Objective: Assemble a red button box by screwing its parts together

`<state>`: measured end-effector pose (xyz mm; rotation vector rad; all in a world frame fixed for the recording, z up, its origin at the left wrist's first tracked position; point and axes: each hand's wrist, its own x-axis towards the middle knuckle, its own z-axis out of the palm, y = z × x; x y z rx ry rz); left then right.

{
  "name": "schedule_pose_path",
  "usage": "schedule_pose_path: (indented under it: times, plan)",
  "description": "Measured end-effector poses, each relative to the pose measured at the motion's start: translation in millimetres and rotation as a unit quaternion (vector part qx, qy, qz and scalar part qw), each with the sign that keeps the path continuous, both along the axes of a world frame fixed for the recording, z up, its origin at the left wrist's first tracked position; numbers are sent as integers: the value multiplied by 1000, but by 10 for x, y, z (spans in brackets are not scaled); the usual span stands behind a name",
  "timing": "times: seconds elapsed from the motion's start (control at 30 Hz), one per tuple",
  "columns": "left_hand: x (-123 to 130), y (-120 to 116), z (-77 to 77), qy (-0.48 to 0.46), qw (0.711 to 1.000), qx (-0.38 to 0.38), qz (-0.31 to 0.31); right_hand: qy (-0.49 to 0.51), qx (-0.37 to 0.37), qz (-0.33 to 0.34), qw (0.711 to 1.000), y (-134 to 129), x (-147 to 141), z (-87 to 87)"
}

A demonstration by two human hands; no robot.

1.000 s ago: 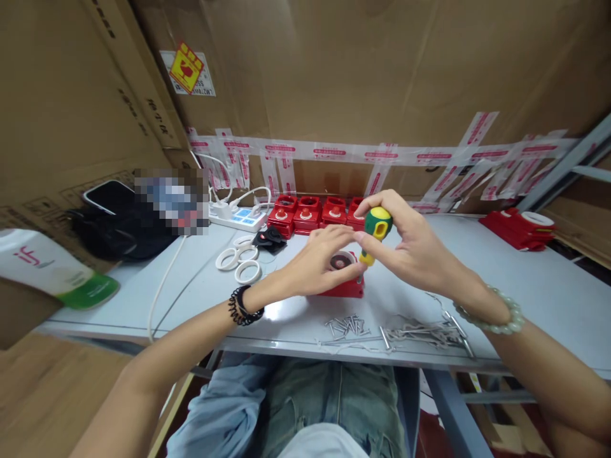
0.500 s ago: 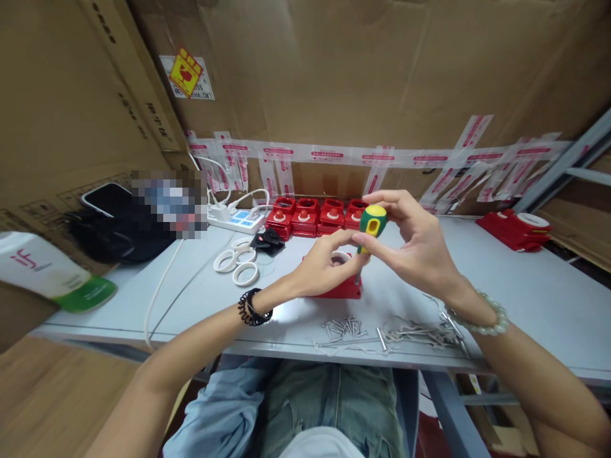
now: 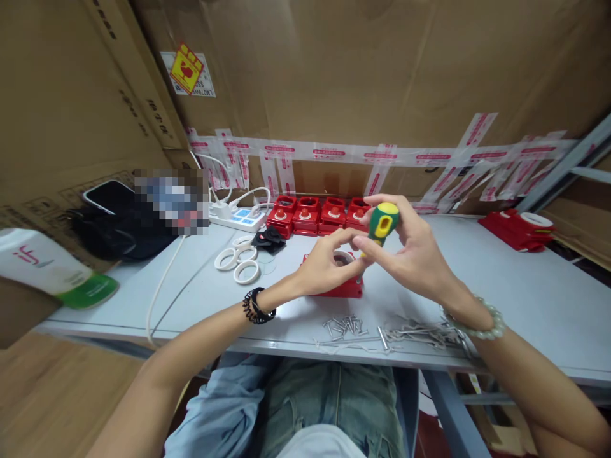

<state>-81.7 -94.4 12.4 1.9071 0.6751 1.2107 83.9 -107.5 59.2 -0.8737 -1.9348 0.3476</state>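
Observation:
A green and yellow screwdriver [image 3: 384, 222] leans over a red device [image 3: 341, 290] with a white ring, its tip at the device's right front corner. My right hand [image 3: 410, 248] has its fingers around the screwdriver handle. My left hand [image 3: 324, 264] lies over the red device, thumb and index finger pinched at the lower part of the screwdriver. These fingers cover much of the device. Loose screws [image 3: 346, 326] lie on the table in front of it.
Several red units [image 3: 306, 216] line the back of the white table [image 3: 286, 324]. White rings [image 3: 247, 272], a black item [image 3: 268, 240] and a power strip [image 3: 238, 219] are at the left. Metal rods [image 3: 424, 334] lie front right, another red device [image 3: 518, 230] far right.
The screwdriver handle has tilted to the right and my right hand has shifted with it. My left hand stays at the device. The camera view has moved slightly.

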Motion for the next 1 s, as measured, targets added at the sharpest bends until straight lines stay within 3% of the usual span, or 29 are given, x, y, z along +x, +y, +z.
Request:
schedule_pose_path:
  times: [0.1,0.27,0.47,0.63,0.8,0.9,1.0]
  plan:
    - [5,-7,4,0,1000,12,19,9,24,-24,999,0,3,-19]
    - [-24,10,-2,32,998,51,7,45,7,45,998,2,8,-31]
    - [-13,20,-26,18,999,24,27,10,35,-27,999,-9,0,-52]
    - [-28,26,-28,28,998,60,15,37,-13,39,998,-24,5,-47]
    - [-16,38,-50,22,998,34,46,14,21,-26,999,-23,10,-53]
    - [-68,61,-56,95,988,107,58,26,32,-23,999,-8,20,-59]
    - [-149,69,-47,246,949,190,55,47,17,-4,999,0,30,-56]
